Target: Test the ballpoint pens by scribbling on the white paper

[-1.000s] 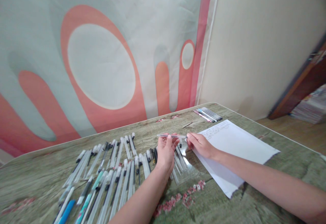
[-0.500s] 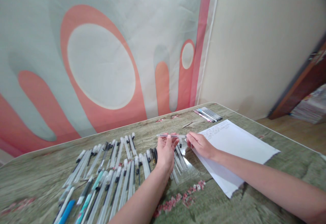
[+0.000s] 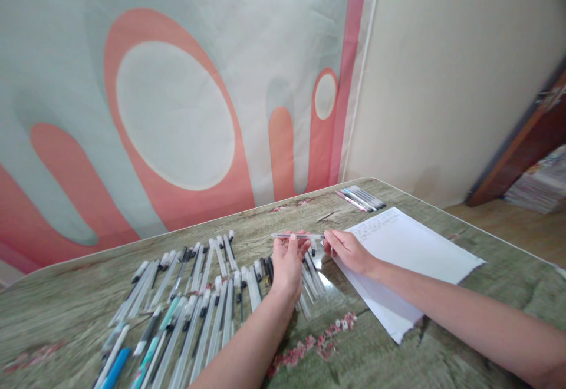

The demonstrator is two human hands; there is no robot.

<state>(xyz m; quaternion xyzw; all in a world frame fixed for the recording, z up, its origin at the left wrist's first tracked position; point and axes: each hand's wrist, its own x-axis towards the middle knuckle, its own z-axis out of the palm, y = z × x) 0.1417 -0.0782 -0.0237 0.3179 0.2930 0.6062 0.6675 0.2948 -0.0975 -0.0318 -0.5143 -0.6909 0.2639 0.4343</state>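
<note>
Between my two hands a slim, pale pen is held level above the table. My left hand is closed on its left part, with the thumb lying along it. The fingers of my right hand pinch its right end, over the left edge of a white paper sheet. Partly hidden behind my left hand, several clear pen parts lie on a shiny transparent sleeve.
Rows of clear and black pens cover the table's left side, with a blue pen and a teal pen at the front. A small row of pens lies at the far right. The table backs onto a printed curtain.
</note>
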